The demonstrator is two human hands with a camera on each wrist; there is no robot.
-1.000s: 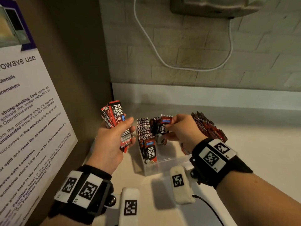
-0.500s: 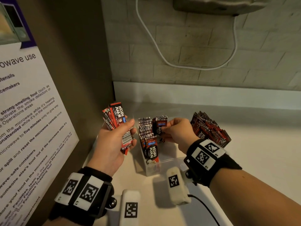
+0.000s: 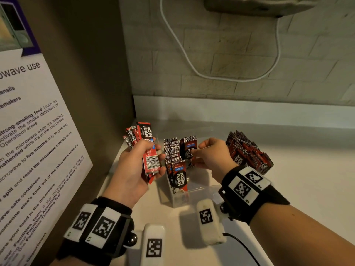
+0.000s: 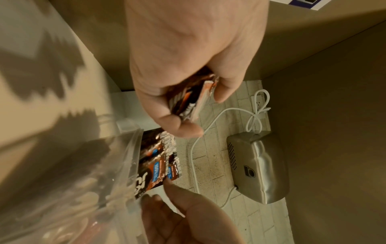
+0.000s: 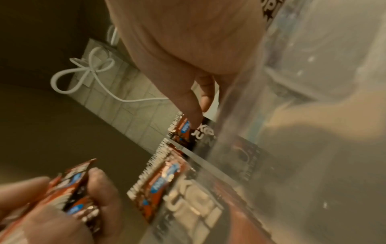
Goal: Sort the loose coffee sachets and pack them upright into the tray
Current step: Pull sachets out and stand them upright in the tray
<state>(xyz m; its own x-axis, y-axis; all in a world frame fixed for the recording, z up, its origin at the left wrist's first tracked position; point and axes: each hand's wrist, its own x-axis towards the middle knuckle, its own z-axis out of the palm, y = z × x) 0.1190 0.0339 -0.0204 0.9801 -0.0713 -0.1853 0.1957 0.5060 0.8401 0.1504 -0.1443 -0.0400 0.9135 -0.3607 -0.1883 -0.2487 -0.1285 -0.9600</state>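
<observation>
My left hand [image 3: 158,156] grips a fanned bundle of red-and-black coffee sachets [image 3: 146,148] left of the clear tray [image 3: 194,196]. In the left wrist view my fingers curl round the bundle [image 4: 188,102]. A row of sachets [image 3: 172,150] stands upright along the tray's left side, with one face-on in front [image 3: 179,175]. My right hand [image 3: 196,150] pinches a single sachet [image 3: 189,150], upright over the tray next to that row. The right wrist view shows a fingertip [image 5: 194,115] on that sachet [image 5: 183,130]. A loose pile of sachets [image 3: 247,152] lies behind my right wrist.
A microwave-use poster [image 3: 28,150] covers the panel on the left. On the brick wall behind, a white cable [image 3: 192,64] loops down from a steel appliance [image 3: 259,4]. The pale counter [image 3: 297,189] runs off to the right. The tray's right half holds no sachets.
My right hand has turned its sachet more upright and brought it against the row in the tray. The left hand keeps its bundle in about the same place.
</observation>
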